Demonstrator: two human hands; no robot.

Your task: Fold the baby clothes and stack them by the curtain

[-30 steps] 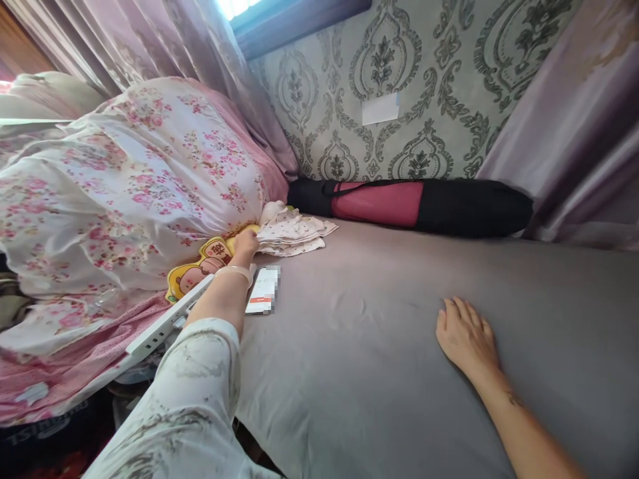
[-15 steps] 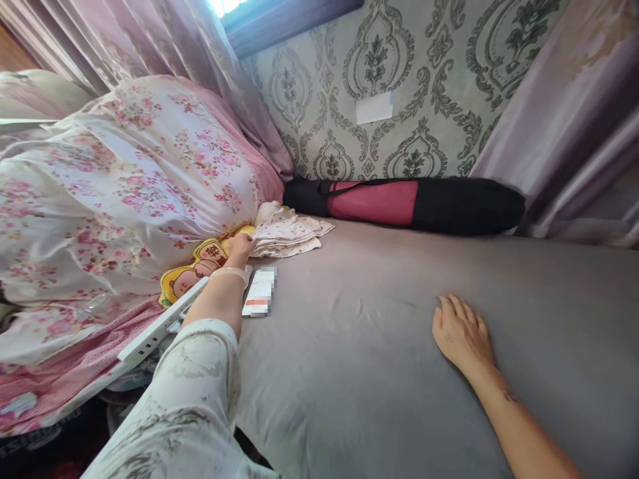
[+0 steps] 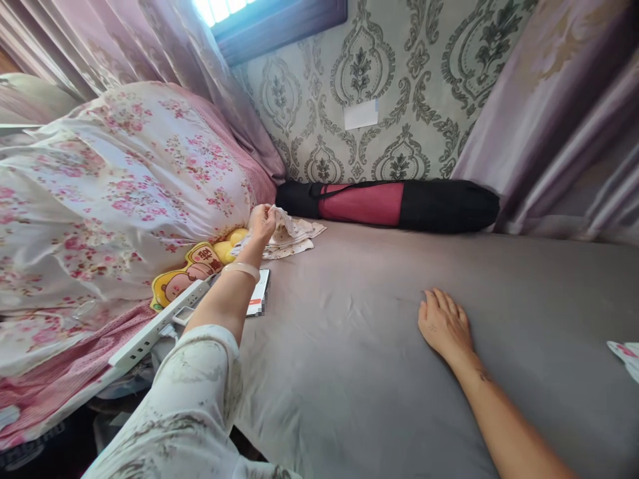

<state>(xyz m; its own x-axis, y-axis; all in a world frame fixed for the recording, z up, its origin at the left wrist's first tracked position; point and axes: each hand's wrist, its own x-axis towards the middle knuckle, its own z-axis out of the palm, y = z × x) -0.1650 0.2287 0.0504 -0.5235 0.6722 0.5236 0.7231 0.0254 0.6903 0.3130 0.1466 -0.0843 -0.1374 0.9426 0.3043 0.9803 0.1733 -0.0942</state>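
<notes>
My left hand (image 3: 263,223) reaches to the far left of the grey sheet (image 3: 349,372) and pinches the upper edge of a white patterned cloth (image 3: 294,241). The cloth lies folded in layers, with the pinched part lifted. Beside it on the left sit a yellow plush thing (image 3: 230,245) and a yellow cartoon cushion (image 3: 184,279). A phone (image 3: 258,293) with a lit screen is partly hidden by my left forearm. My right hand (image 3: 444,322) rests palm down on the sheet, fingers stretched out and holding nothing.
A long black and red bag (image 3: 364,203) lies along the wall. Left of my arm is a white power strip (image 3: 160,326) with a plug in it. Floral bedding (image 3: 124,179) is heaped at the left. A white and pink corner of something (image 3: 626,356) shows at the right edge.
My left hand has moved up and to the right, raising the pinched part of the cloth. My right hand stays flat on the sheet. The view has shifted slightly.
</notes>
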